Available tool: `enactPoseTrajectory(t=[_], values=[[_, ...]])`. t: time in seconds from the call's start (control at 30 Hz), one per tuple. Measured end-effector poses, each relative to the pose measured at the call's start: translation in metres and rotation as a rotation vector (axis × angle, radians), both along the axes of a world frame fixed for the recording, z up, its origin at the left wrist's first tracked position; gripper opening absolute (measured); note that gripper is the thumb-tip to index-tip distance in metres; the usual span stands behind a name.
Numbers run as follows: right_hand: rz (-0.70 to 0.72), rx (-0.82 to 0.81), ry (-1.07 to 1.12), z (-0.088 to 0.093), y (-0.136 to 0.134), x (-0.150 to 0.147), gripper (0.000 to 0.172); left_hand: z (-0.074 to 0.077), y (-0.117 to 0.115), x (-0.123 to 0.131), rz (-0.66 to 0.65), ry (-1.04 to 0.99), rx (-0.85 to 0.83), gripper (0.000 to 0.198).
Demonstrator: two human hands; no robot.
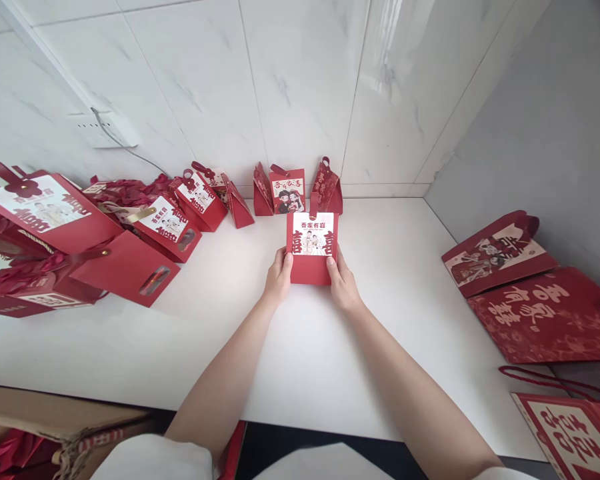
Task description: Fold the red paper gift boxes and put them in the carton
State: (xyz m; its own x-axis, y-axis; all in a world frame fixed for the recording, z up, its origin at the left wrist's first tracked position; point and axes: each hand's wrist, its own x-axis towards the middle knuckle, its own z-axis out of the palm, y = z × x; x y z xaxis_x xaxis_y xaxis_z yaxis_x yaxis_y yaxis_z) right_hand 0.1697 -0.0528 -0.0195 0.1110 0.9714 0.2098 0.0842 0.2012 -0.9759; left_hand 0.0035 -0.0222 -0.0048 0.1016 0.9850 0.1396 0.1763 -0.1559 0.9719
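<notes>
Between my two hands is a red gift box [311, 272] with a strap at its top and a white printed panel of two figures and red characters. My left hand [279, 276] grips its left side, thumb on the front. On the right side my right hand [345, 283] holds it the same way. The fingers behind the box are hidden. Just beyond it stand a box with a cartoon couple [288, 192], a red box [327, 188] with a loop on top, and a narrow red box [263, 190] seen edge-on.
Several red boxes [125, 267] crowd the left of the white table [390, 253]. Red gift bags [545, 310] lie along the right wall. At the lower left is an open cardboard box [55, 417] with red items inside. A cable hangs from a wall socket [103, 130].
</notes>
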Motion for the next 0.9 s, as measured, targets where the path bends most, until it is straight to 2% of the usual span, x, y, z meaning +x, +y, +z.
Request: enactPoseTrajectory(t=[0.3,0.4,0.63,0.77,0.9], values=[[-0.029,-0.015,0.091,0.002,-0.002,0.002,0.06,0.004,-0.001,0.001,-0.028,-0.063,0.028,0.051],[0.01,0.006,0.155,0.006,-0.002,0.001,0.058,0.006,-0.002,0.002,-0.019,-0.108,0.021,0.051],[0.077,-0.009,0.353,0.01,0.0,0.008,0.052,0.01,-0.002,0.0,-0.124,-0.254,-0.038,0.046],[0.101,0.015,0.352,0.01,0.001,0.011,0.05,0.009,0.001,-0.003,-0.11,-0.345,-0.106,0.044],[0.112,0.019,0.339,0.011,0.001,0.012,0.049,0.009,0.003,-0.006,-0.109,-0.348,-0.138,0.04]])
